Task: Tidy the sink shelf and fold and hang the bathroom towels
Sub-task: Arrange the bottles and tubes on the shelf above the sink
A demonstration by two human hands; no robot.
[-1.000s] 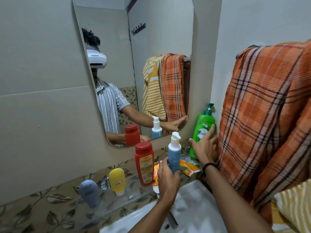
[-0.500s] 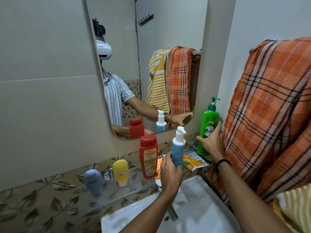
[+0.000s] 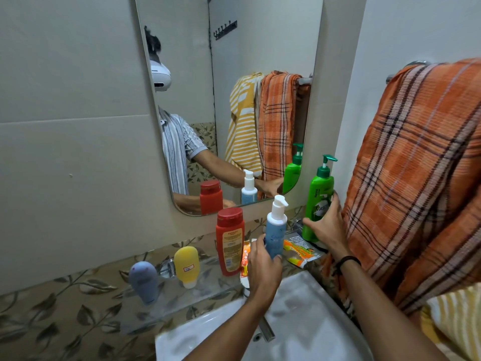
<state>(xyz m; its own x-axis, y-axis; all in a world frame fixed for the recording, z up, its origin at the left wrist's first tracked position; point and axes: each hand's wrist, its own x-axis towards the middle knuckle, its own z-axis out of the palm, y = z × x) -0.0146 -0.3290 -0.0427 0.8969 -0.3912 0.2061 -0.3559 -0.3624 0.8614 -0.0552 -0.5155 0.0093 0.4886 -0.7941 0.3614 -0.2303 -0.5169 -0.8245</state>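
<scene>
Starting at the left end of the glass shelf (image 3: 205, 284), a grey-blue tube (image 3: 143, 281) and a yellow tube (image 3: 186, 265) stand cap-down, near each other but apart. To their right a red bottle (image 3: 230, 241) stands upright, with a small orange packet (image 3: 245, 256) just beside it. Next, the left hand (image 3: 263, 267) has its fingers curled round the lower body of the blue pump bottle (image 3: 276, 225), which is upright at shelf height. Right of it, a crumpled orange sachet (image 3: 299, 252) lies flat on the shelf. At the right end, the right hand (image 3: 325, 226) wraps the green pump bottle (image 3: 318, 201), thumb low on its left side and fingers round its right; whether its base rests on the shelf is hidden. Furthest right, an orange plaid towel (image 3: 416, 165) hangs bunched over the rail (image 3: 416, 64), and a yellow striped towel (image 3: 453, 321) shows at the lower corner. The sink (image 3: 299, 321) lies below.

The shelf tidy looks to be the step in hand, with the towels not yet folded. The next move probably calls for setting both pump bottles upright in line with the red bottle, without knocking it, then clearing the loose sachet and packet.
</scene>
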